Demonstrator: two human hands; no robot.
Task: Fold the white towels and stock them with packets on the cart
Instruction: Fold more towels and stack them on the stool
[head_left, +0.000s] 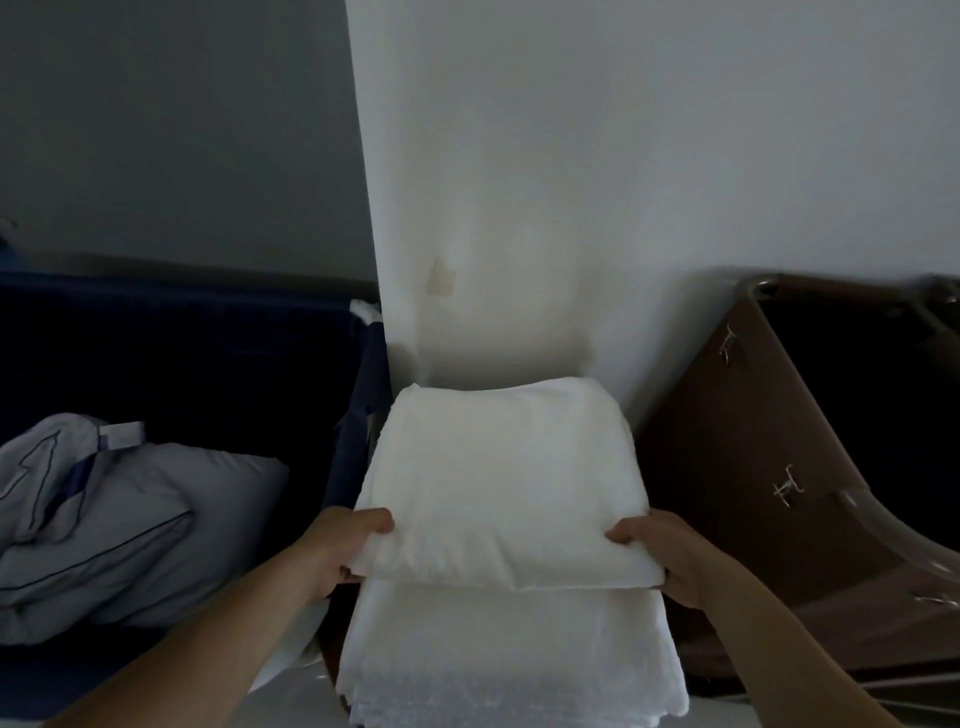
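Gripping folded towel dead centre: left hand, right hand both clamped on near corners. Towel stack right below, 6 o'clock. Imo lower level, square edges, release both together.

No text can be read. A small white tag on the pillow at nine o'clock is too blurred to read.

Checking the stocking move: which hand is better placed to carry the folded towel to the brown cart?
Right, probably. The right hand grips the folded towel on the side nearest the brown cart; the left hand grips the far edge, beside the blue bin.
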